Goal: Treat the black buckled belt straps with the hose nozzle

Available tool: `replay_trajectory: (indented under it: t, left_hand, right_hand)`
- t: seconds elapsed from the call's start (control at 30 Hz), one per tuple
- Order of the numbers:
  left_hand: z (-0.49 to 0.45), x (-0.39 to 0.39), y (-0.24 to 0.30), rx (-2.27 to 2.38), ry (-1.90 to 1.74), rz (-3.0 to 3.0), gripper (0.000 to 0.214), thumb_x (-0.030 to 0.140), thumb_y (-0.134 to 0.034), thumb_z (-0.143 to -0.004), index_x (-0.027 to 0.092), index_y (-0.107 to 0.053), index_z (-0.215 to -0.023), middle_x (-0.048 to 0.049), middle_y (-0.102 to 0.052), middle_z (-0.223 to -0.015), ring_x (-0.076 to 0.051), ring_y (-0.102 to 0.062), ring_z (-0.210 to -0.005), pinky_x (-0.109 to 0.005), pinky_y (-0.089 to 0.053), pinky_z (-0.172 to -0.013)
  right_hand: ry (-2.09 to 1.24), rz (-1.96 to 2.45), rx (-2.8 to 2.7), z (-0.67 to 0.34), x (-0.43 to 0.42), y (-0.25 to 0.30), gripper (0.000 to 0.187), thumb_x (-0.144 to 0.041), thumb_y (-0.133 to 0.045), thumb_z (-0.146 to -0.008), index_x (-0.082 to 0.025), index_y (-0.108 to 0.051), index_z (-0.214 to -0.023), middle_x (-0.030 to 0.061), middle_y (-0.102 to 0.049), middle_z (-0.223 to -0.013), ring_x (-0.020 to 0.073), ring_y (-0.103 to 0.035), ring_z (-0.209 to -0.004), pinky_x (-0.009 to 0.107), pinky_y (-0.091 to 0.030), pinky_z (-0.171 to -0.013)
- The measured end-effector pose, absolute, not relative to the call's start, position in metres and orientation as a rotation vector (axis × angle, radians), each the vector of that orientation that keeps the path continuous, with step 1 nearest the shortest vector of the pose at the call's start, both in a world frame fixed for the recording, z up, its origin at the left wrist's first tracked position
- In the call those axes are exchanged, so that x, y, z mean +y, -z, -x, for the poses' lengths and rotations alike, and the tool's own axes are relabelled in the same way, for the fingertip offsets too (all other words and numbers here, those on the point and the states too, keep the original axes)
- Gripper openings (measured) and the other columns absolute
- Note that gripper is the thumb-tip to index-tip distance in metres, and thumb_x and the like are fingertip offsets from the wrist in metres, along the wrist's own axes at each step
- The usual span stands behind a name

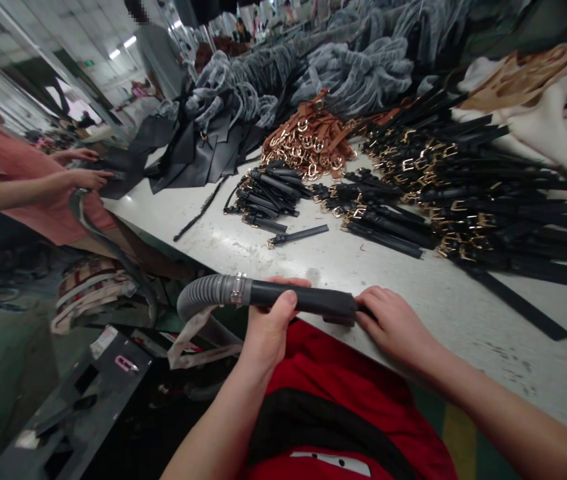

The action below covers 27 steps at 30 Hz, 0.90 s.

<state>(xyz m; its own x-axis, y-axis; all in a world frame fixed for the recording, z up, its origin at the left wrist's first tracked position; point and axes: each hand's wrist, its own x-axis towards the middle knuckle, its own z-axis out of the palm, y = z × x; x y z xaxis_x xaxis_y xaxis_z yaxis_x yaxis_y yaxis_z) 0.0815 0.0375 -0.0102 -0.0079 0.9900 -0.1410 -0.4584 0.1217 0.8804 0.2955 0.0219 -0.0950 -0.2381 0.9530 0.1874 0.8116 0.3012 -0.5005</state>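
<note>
My left hand (277, 320) is wrapped round a black tube-shaped handpiece (308, 299), thumb on top. A ribbed grey hose (208, 290) joins its left end at a metal clamp (238, 288). At the handpiece's right end, my right hand (388, 317) is closed with its fingertips pinched on a dark strip; most of that piece is hidden by the fingers and the handpiece. Beyond my hands a single black buckle strap (298, 236) lies on the white table (313, 267), near a small pile of black straps (268, 193).
Black straps with gold buckles (453, 200) are heaped at the right, brown ones (308, 137) behind. Black sheets (208, 147) and grey bundles (353, 73) lie farther back. A co-worker in a pink shirt (28, 173) stands left. A dark machine box (93, 400) sits at lower left.
</note>
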Motion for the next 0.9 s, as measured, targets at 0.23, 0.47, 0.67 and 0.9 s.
replay_trajectory:
  t: [0.23, 0.47, 0.67, 0.9]
  left_hand:
    - [-0.066, 0.039, 0.011, 0.993, -1.441, -0.708, 0.033, 0.030, -0.080, -0.062, 0.020, -0.058, -0.085, -0.0022, -0.072, -0.081, -0.021, -0.069, -0.084, -0.035, -0.055, -0.074]
    - [-0.052, 0.034, 0.020, 1.013, -1.436, -0.546, 0.036, 0.033, -0.080, -0.061, 0.020, -0.060, -0.088, -0.0028, -0.073, -0.085, -0.020, -0.069, -0.084, -0.034, -0.054, -0.073]
    - [-0.048, 0.027, 0.011, 0.999, -1.501, -0.623, 0.035, 0.032, -0.081, -0.060, 0.021, -0.059, -0.086, -0.0024, -0.073, -0.083, -0.021, -0.070, -0.085, -0.037, -0.055, -0.076]
    - [-0.059, 0.033, 0.014, 1.008, -1.451, -0.626, 0.034, 0.030, -0.081, -0.060, 0.020, -0.060, -0.085, -0.0033, -0.073, -0.084, -0.021, -0.069, -0.085, -0.036, -0.055, -0.074]
  right_hand:
    - [-0.413, 1.524, -2.129, -0.296, 0.022, 0.097, 0.018, -0.023, -0.046, -0.088, -0.018, -0.063, -0.091, 0.0086, -0.062, -0.089, 0.0218, -0.055, -0.085, 0.035, -0.041, -0.076]
    - [-0.337, 1.546, -2.170, -0.293, 0.021, 0.093, 0.035, -0.035, -0.054, -0.084, -0.020, -0.062, -0.115, 0.0083, -0.062, -0.095, 0.0222, -0.055, -0.085, 0.035, -0.040, -0.076]
    - [-0.342, 1.537, -2.206, -0.281, 0.028, 0.090, 0.028, -0.032, -0.055, -0.084, -0.024, -0.068, -0.107, 0.0067, -0.062, -0.090, 0.0211, -0.055, -0.081, 0.034, -0.038, -0.072]
    - [-0.382, 1.553, -2.119, -0.280, 0.026, 0.087, 0.016, -0.019, -0.052, -0.075, -0.016, -0.061, -0.088, 0.0077, -0.060, -0.085, 0.0218, -0.055, -0.082, 0.034, -0.041, -0.076]
